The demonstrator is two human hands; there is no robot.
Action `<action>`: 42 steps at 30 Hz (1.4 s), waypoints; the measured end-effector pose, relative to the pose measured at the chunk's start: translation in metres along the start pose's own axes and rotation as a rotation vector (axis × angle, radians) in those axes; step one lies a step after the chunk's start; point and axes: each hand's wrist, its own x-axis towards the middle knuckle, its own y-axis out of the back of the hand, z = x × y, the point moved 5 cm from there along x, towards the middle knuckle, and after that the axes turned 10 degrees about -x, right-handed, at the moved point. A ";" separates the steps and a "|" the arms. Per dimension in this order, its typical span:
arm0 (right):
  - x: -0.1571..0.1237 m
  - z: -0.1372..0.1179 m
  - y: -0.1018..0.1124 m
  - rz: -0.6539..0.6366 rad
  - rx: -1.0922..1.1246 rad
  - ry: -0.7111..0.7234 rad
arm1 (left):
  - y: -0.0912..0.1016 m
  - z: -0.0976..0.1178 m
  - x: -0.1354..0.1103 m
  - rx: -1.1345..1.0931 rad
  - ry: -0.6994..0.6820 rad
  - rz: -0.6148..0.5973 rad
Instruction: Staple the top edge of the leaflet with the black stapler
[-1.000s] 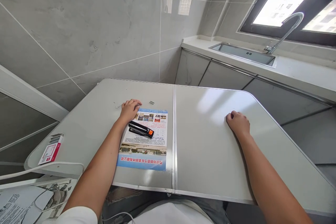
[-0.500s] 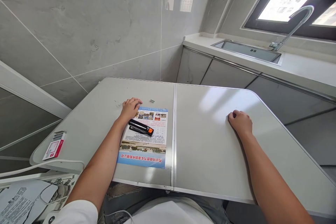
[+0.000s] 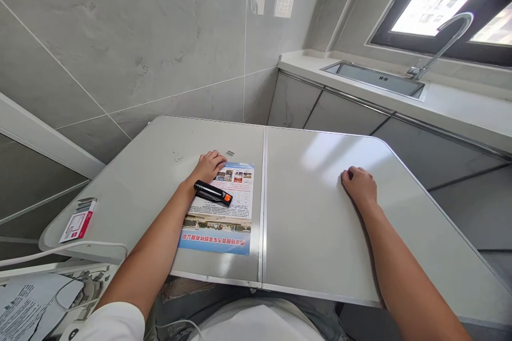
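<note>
My left hand (image 3: 209,165) lies on the upper left corner of a printed flyer (image 3: 224,242), fingers stretched out and palm down, with nothing seen in its grasp. Below its wrist, a black stapler (image 3: 213,194) with an orange square at one end rests across the flyer. A short strip of staples (image 3: 230,153) sits just beyond my left fingertips, apart from them. Over on the right half of the table, my right hand (image 3: 360,187) rests with its fingers curled into a loose fist, and nothing shows in it.
A red and white box (image 3: 79,221) lies near the left edge of the folding table (image 3: 312,234). Loose staples (image 3: 178,157) are scattered left of my left hand. White cable (image 3: 68,248) crosses the lower left. Behind stands a counter with a sink (image 3: 376,79) and tap (image 3: 450,45).
My left hand has slid a little to the right along the flyer's top edge, closer to the staple strip. My right hand keeps its curled pose. The view has shifted slightly.
</note>
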 end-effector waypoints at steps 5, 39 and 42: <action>-0.031 -0.075 0.023 0.081 0.380 0.257 | -0.003 -0.006 0.001 -0.008 0.015 0.011; -0.154 -0.185 0.049 -0.217 0.578 0.515 | 0.010 0.016 -0.006 -0.230 -0.043 0.099; -0.146 -0.173 0.049 -0.227 0.540 0.489 | 0.005 0.039 -0.007 -0.329 -0.137 -0.003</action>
